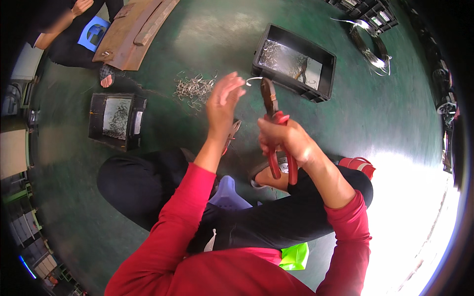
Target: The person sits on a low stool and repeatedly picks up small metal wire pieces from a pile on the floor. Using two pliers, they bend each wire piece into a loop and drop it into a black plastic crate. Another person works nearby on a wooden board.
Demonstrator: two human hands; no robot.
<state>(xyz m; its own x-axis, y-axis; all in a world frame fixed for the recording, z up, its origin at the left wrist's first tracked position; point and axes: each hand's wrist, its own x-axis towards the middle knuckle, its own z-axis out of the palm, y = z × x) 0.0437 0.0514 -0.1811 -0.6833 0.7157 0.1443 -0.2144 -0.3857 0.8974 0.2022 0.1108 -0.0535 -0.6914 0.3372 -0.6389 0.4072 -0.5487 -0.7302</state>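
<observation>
My right hand (286,138) is wrapped around the red handles of a pair of pliers (269,96), whose dark jaws point up and away from me. At the jaws' tip is a short bent piece of wire (254,79), bright and curved. Just left of the wire, my left hand (224,102) is raised with its fingers stretched out and nothing visible in it; it is slightly blurred. On the floor behind my left wrist lies another pair of pliers (234,130), partly hidden. A loose pile of bent wire hooks (194,89) lies on the floor beyond my left hand.
A black crate (326,91) with wire pieces stands ahead. A smaller black crate (132,140) holds more pieces at left. A wire coil (368,47) lies far right. Another person's hand (81,7) shows beside a blue stool (94,33) and a wooden board (131,37).
</observation>
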